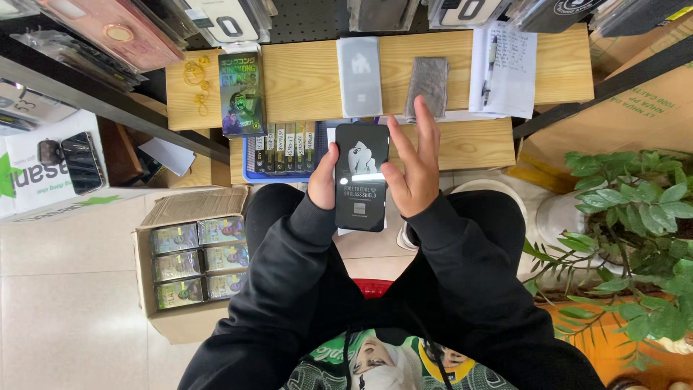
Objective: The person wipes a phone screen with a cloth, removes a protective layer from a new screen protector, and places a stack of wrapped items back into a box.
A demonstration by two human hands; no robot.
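My left hand (323, 180) grips the left edge of a flat black sleeve (361, 177) with a white animal figure printed on it, held upright over my lap. My right hand (415, 170) rests against the sleeve's right edge with its fingers spread and pointing up. On the wooden shelf (310, 79) just beyond lie a grey-white flat packet (359, 76), a grey cloth-like pouch (428, 85) and a green printed box (241, 94).
A blue tray (285, 152) of upright boxes sits under the shelf. A cardboard carton (191, 260) of green boxes stands on the floor at left. A paper notepad with pen (504, 68) lies at shelf right. A potted plant (635, 238) is at right. Phone cases hang above.
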